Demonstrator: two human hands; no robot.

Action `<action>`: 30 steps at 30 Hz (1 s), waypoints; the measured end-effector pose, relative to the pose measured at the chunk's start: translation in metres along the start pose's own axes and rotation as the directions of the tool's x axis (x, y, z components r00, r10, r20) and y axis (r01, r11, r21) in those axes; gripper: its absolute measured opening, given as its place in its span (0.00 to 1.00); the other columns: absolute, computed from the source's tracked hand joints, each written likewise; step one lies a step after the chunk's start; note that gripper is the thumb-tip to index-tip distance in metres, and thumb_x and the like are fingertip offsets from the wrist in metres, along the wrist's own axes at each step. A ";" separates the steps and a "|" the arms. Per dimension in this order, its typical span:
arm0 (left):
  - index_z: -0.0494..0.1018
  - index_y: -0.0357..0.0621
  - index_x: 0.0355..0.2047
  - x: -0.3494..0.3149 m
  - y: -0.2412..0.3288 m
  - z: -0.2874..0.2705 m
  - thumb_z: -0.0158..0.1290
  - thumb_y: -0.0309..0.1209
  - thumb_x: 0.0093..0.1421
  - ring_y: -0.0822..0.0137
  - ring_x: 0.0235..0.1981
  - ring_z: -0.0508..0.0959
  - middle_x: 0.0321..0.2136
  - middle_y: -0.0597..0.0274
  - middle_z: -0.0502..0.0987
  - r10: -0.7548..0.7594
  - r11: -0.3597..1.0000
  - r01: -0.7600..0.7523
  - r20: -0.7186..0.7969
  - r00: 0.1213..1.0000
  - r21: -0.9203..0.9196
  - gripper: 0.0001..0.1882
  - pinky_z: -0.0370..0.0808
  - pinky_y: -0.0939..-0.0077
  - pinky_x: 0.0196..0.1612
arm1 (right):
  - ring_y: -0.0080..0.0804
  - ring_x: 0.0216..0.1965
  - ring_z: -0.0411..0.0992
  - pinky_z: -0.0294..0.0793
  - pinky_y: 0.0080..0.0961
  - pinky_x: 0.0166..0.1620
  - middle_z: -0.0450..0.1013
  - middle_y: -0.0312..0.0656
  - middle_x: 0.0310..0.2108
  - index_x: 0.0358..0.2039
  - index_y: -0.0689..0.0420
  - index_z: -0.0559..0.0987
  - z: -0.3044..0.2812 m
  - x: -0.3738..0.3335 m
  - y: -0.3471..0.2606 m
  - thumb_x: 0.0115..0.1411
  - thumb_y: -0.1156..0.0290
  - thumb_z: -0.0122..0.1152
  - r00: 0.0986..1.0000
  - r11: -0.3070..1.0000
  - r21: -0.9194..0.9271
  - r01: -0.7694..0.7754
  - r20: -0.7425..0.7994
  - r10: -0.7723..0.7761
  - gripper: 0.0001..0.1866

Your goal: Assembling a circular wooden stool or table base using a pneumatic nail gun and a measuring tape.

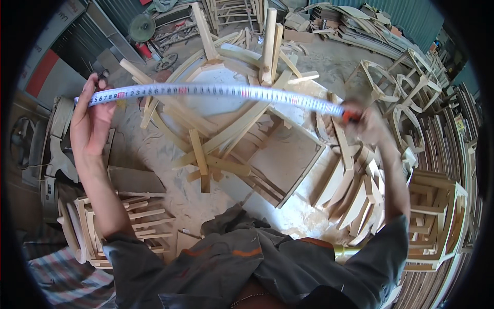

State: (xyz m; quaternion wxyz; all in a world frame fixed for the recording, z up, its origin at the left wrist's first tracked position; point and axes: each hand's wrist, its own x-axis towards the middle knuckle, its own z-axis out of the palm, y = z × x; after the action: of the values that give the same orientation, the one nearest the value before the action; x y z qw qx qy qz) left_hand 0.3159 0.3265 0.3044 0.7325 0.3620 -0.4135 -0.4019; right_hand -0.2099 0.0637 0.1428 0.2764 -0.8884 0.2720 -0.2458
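Note:
A white tape measure blade (216, 91) is stretched across in front of me, bowed a little upward and blurred toward its right part. Its free end lies against my left hand (94, 116), pinched between thumb and fingers. Around the red and dark tape case (352, 115) my right hand (368, 123) is closed, smeared by motion. Beneath the tape stands a wooden furniture frame (206, 149) with crossing curved rails and upright legs. A shallow wooden box (288, 154) sits beside the frame, sawdust in it.
Cut wooden pieces (355, 195) are heaped at the right, near stacked chair frames (437, 216). More slatted frames (149, 221) stand at the lower left. A fan (142, 28) and a wood pile (355, 23) are at the back. Sawdust covers the floor (154, 154).

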 end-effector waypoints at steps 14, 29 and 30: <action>0.81 0.39 0.43 0.054 -0.052 -0.046 0.60 0.31 0.62 0.78 0.26 0.76 0.28 0.67 0.81 0.110 0.410 0.115 -0.175 0.978 0.905 0.11 0.73 0.85 0.31 | 0.41 0.52 0.71 0.67 0.27 0.55 0.71 0.48 0.54 0.54 0.62 0.75 -0.120 0.371 0.133 0.66 0.72 0.53 0.900 0.707 -0.653 0.270 -0.089 -0.427 0.17; 0.80 0.34 0.40 0.068 -0.102 -0.056 0.57 0.28 0.63 0.77 0.25 0.71 0.25 0.67 0.75 0.204 0.422 0.199 -0.307 0.930 0.884 0.09 0.68 0.81 0.29 | 0.40 0.46 0.73 0.71 0.30 0.51 0.71 0.46 0.55 0.53 0.58 0.77 -0.076 0.425 0.164 0.62 0.77 0.55 0.911 0.801 -0.587 0.118 -0.257 -0.322 0.18; 0.80 0.34 0.40 0.042 -0.097 -0.069 0.56 0.27 0.63 0.77 0.25 0.71 0.26 0.65 0.75 0.218 0.397 0.250 -0.355 0.909 0.883 0.09 0.68 0.82 0.29 | 0.42 0.47 0.73 0.71 0.32 0.51 0.72 0.46 0.54 0.53 0.57 0.77 -0.020 0.439 0.156 0.61 0.77 0.56 0.924 0.844 -0.518 0.137 -0.239 -0.297 0.18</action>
State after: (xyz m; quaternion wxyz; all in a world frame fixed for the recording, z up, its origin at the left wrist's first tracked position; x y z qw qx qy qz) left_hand 0.3634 0.2631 0.2069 0.4772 0.7843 -0.3954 -0.0280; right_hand 0.0450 -0.3238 0.1856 -0.0350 -0.9045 0.2619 -0.3348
